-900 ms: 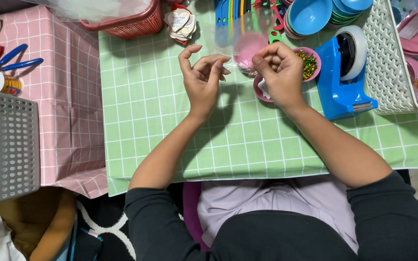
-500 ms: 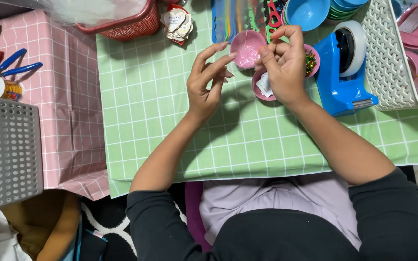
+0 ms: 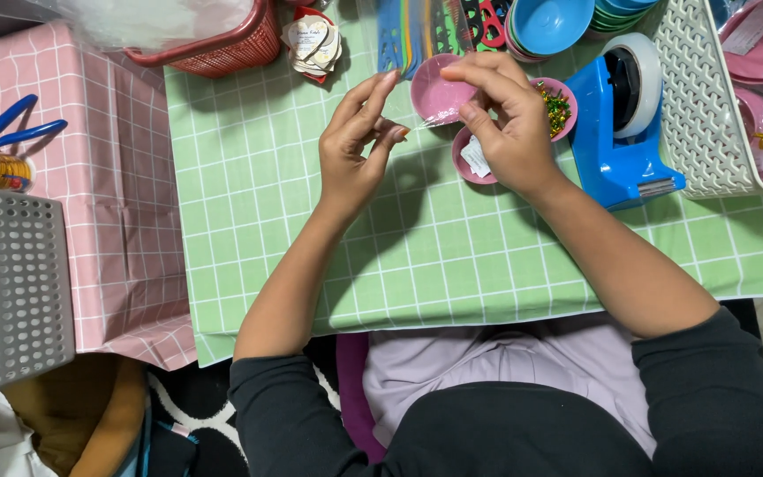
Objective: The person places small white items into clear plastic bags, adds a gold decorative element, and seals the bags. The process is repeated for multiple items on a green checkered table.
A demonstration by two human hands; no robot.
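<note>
The right hand [image 3: 509,124] holds a small pink bowl [image 3: 443,88] up over the table [image 3: 452,256]. Its thumb and fingers are curled shut around the bowl's rim. The bowl seems to sit inside a thin clear wrap, but the wrap is hard to see. The left hand [image 3: 355,150] is just beside the bowl, with its fingers bent and pinching the edge of that wrap.

Under the right hand sits another small pink bowl with a white slip [image 3: 474,159] in it. Just past the right hand is a pink bowl of tiny beads [image 3: 558,106], and next to that a blue tape holder [image 3: 615,132].

I think the hands are wrapping the bowl. The wrap is thin, so both hands need a soft, steady pinch.
</note>
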